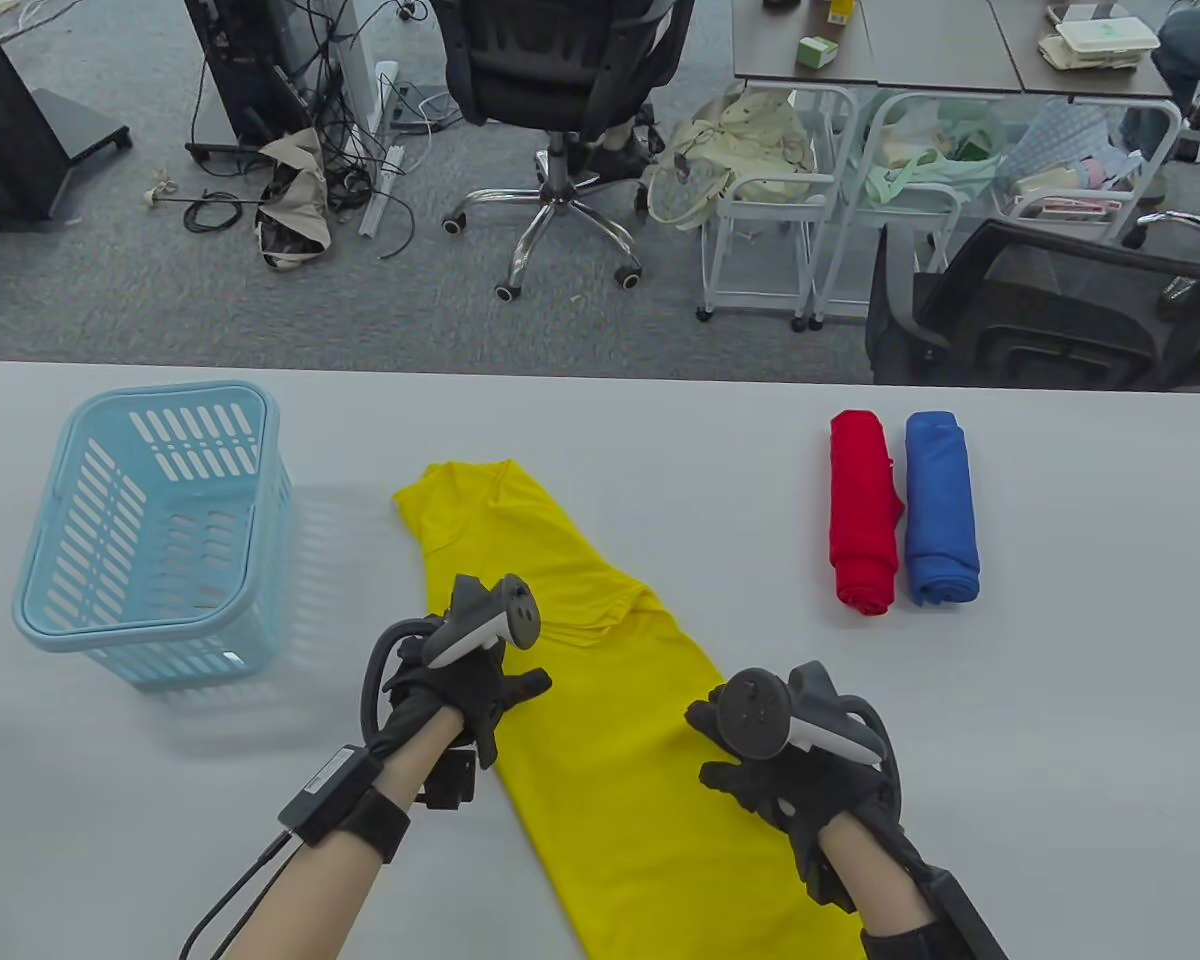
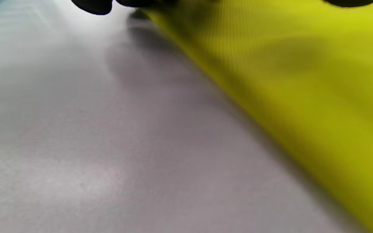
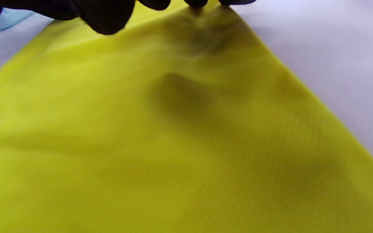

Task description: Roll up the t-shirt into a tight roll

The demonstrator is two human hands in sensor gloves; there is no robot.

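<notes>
One yellow t-shirt (image 1: 600, 700) lies on the white table (image 1: 1060, 720), folded into a long narrow strip that runs from the centre of the table view down to its bottom edge, slanting toward the lower right; the collar end sits uppermost and no part of it is rolled.

Two gloved hands rest at the strip's edges. The left hand (image 1: 460, 690), lower centre-left, lies on the strip's left border with its fingers spread flat. The right hand (image 1: 775, 770), lower centre-right, lies on the right border, fingers also spread. In the left wrist view, dark fingertips (image 2: 92, 5) sit at the top edge where fabric meets table; in the right wrist view, fingertips (image 3: 105, 16) hang over the cloth's far end. Both close views are blurred, so a slight pinch of the hem may be hidden, though neither hand appears to clasp anything.

Two finished rolls lie side by side at the right of the frame: one red roll (image 1: 865, 510) and one blue roll (image 1: 942, 507), touching or nearly so. One light blue slotted basket (image 1: 150, 530) stands at the left.
</notes>
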